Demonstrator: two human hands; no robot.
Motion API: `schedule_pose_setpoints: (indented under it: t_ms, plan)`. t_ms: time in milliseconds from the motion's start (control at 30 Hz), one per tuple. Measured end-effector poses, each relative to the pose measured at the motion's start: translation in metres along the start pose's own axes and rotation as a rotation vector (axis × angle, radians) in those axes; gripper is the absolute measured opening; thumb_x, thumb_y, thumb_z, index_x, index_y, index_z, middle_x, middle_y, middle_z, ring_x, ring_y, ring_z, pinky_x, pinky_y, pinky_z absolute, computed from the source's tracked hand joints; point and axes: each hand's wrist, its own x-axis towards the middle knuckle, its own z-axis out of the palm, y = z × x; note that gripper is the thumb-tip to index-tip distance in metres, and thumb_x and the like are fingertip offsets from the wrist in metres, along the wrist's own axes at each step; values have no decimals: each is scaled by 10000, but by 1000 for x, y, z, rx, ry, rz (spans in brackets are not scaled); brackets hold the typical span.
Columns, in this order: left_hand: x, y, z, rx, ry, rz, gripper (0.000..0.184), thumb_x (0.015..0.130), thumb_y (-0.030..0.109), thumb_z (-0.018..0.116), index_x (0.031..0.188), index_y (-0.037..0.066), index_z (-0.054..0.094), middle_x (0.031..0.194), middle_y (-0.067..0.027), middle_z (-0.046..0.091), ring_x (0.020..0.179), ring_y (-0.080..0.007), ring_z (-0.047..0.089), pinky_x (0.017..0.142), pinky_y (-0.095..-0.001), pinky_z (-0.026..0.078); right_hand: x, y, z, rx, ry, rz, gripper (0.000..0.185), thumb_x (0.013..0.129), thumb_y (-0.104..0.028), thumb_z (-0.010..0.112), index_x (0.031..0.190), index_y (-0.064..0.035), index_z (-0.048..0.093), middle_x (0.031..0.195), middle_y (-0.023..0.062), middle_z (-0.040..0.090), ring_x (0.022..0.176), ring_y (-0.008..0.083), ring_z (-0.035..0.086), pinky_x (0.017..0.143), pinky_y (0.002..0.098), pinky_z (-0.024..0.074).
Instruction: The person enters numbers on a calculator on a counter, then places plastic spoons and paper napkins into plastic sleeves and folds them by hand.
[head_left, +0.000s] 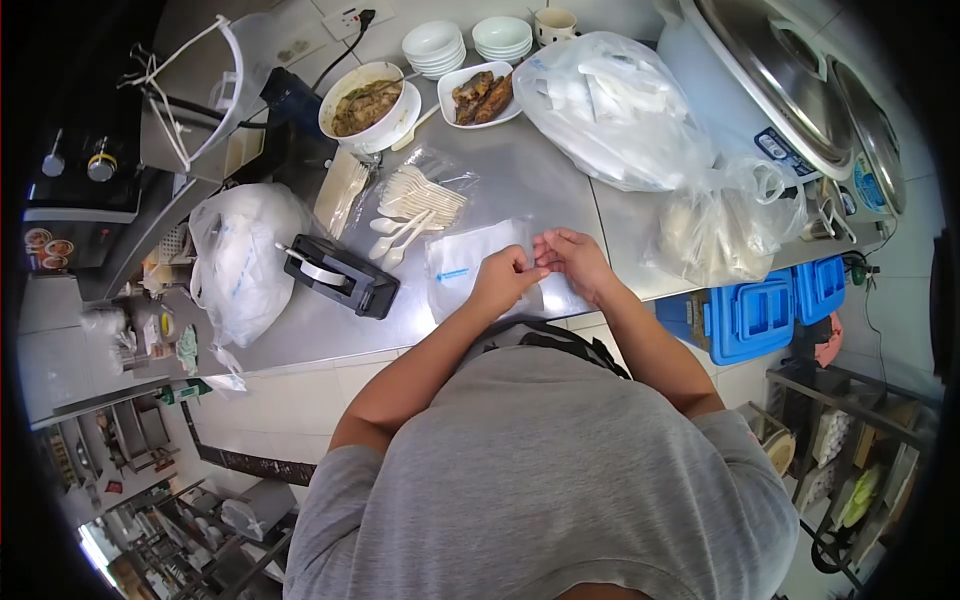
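Left hand [503, 282] and right hand [580, 263] nearly meet at the front of the bench [415, 300]. Left fingers drawn in close, thumb toward index; right fingers curled, thumb side facing the left hand. Cannot tell whether either grip is pinching film.

Flat clear plastic bag [462, 258], blue print on it, lies on the bench, partly under the left hand, most of its visible part to the left of the grip. Left hand nearer that part. Hands cover some of the bag, so its long axis cannot be told, nor whether it is one layer or several.

Leftward: one black tape dispenser [345, 277], slanting, its near end toward the flat bag; one bulging white bag [245, 260] past it.

Beyond the flat bag: pale spoons [425, 195], fanned and overlapping, too many to count, about three bowl ends loose at the near side. One bundle of wooden cutlery [340, 193] just beside them.

Back row: one food bowl [368, 108], one dish [462, 117] with browned pieces, two stacks of white bowls [433, 45], one mug [556, 24].

Rightward: two more filled bags, a large one [615, 115] and a smaller one [715, 225].
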Motion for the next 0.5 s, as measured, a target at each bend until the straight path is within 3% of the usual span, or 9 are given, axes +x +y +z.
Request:
schedule_pose_setpoints:
  t_ms: [100, 300, 400, 500]
  plan:
    - [4, 6, 11, -45, 33, 35, 328, 790, 171, 780, 687, 72, 485, 602, -1, 520, 514, -59, 479, 422, -233, 383, -4, -7, 9, -177, -15, -50, 187, 920, -161, 607, 986, 13, 623, 853, 66, 628, 736, 144, 592, 726, 286, 507]
    - [1, 12, 5, -123, 73, -32, 307, 866, 253, 702, 722, 71, 501, 615, -3, 525, 540, -87, 510, 446, -262, 424, 14, 2, -14, -181, -13, -37, 145, 914, -156, 603, 908, -14, 630, 796, 38, 623, 734, 126, 592, 707, 269, 495]
    - [-1, 30, 9, -435, 178, -226, 268, 900, 238, 643, 742, 70, 507, 637, -21, 538, 550, -113, 537, 454, -279, 443, 15, 5, -15, -267, -132, -80, 128, 916, -146, 592, 898, -26, 631, 784, 25, 622, 732, 121, 597, 684, 275, 500]
    - [7, 12, 2, -388, 146, -178, 217, 905, 178, 608, 751, 62, 507, 663, -36, 549, 546, -132, 552, 459, -280, 460, 16, 6, -14, -482, -138, -159, 115, 897, -140, 593, 892, -30, 627, 766, 52, 627, 700, 138, 604, 657, 289, 497]
